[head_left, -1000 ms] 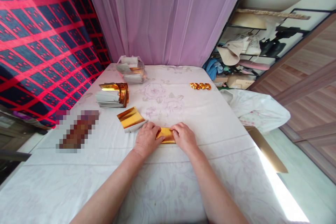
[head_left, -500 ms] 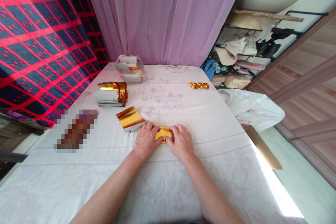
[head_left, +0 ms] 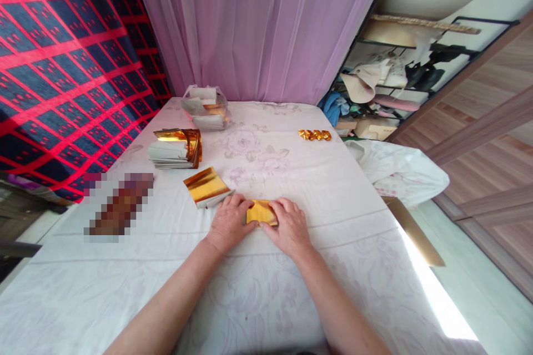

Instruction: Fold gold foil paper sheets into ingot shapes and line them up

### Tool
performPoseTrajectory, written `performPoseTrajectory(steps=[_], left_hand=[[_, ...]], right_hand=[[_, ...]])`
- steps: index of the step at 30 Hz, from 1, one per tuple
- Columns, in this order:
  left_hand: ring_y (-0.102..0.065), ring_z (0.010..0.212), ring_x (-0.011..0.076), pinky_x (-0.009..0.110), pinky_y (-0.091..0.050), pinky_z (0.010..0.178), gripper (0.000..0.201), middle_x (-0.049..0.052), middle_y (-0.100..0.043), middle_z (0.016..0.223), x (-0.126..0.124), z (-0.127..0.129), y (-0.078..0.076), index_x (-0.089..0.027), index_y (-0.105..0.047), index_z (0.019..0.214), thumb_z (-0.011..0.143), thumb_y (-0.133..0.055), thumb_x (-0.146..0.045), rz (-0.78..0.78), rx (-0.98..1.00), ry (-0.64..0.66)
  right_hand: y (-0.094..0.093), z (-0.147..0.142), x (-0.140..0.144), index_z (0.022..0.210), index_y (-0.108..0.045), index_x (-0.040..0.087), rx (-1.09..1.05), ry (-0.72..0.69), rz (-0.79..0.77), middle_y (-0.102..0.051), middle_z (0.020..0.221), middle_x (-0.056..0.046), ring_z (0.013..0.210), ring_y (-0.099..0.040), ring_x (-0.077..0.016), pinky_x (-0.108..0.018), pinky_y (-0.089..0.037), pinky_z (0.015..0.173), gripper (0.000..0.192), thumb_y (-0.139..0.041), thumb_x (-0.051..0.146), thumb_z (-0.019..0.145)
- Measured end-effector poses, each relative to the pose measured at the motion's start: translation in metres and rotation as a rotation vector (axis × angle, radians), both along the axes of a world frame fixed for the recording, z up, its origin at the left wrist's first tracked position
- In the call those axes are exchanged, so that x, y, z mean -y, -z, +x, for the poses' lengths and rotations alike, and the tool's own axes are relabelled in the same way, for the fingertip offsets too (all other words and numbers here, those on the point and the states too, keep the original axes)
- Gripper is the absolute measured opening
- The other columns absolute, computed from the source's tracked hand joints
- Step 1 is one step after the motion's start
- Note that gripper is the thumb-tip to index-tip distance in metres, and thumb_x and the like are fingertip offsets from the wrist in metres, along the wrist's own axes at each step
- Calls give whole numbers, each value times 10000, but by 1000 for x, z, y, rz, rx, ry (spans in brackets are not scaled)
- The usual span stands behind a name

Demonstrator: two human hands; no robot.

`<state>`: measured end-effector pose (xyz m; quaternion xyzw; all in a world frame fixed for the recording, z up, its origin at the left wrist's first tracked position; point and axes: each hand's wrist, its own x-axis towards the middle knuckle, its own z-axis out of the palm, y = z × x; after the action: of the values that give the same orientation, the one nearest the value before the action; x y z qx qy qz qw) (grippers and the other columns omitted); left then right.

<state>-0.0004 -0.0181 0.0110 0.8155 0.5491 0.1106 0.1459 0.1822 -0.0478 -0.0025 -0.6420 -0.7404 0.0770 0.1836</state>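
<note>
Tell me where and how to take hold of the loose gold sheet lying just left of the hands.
Grip the gold sheet at its near right corner, coming in low from the right front. It lies flat on a thin pile of paper whose edge overhangs the tablecloth there, probably leaving room for a fingertip underneath. The left hand is nearest.

Both hands (head_left: 258, 224) flat, fingertips together
</note>
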Motion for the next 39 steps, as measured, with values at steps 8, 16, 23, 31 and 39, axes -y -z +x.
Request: performPoseTrajectory(steps=[8,16,23,31,39], left_hand=[[-521,1093,274,426,-417,959,418,66,-585,1154,0,-2,4,-258,-635,1180,792,-706,-396,5,34,0],[-521,1101,277,423,-421,959,426,66,-588,1164,-1,-2,3,-243,-637,1176,782,-715,-386,-12,41,0],[-517,1105,276,411,-406,942,403,63,-586,1157,2,3,-5,-261,-625,1159,783,-699,-384,-32,4,-23],[-489,1059,320,448,-381,882,491,111,-573,1122,13,29,-4,-205,-579,1105,774,-668,-556,24,-140,-154],[-481,1163,292,426,-379,940,444,83,-553,1254,14,8,5,-227,-555,1239,838,-622,-406,26,-48,-61]], right_hand=[[3,8,-4,1176,-639,250,-52,-32,-27,-591,1209,-97,1092,-552,-266,-389,-428,894,424,-702,313,762],[10,32,-13,1213,-636,228,-148,-215,-93,-573,1241,-88,1155,-550,-230,-392,-446,1010,475,-665,159,744],[10,38,-15,1247,-620,239,-173,-269,-109,-561,1256,-83,1170,-548,-216,-391,-445,1034,542,-631,83,727],[16,36,-14,1229,-632,206,-155,-258,-65,-570,1256,-104,1176,-545,-236,-408,-442,1036,494,-643,123,742],[12,37,-14,1239,-628,208,-171,-259,-93,-567,1267,-101,1183,-543,-230,-406,-434,1049,511,-616,98,741]])
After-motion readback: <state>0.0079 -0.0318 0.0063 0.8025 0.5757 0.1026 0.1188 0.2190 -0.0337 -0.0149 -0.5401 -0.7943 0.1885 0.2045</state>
